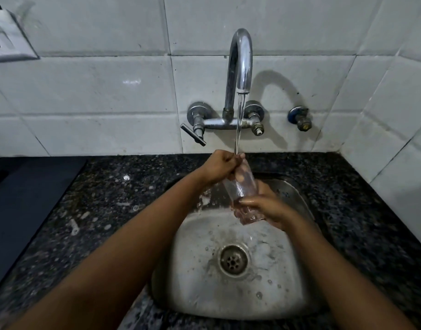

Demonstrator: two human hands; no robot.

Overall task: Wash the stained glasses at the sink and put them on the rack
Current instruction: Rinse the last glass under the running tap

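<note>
Water (pixel 239 125) runs in a thin stream from the curved chrome wall tap (pixel 240 65) onto the top of a tall clear drinking glass (pixel 240 184), held tilted over the far half of the square stainless steel sink (pixel 228 294). The left hand (pixel 220 166) grips the glass at its upper, far end, fingers curled tight around the rim area; whether any finger reaches inside cannot be told. The right hand (pixel 268 207) holds the lower, near end, fingers wrapped closely about the base. Drops and splash marks show on the sink floor around the round metal drain (pixel 233 260). Speckled black granite counter (pixel 109 198) surrounds the sink, wet in patches on the left. White wall tiles (pixel 97 91) stand behind, with a white switch plate (pixel 9 41) at far left.
</note>
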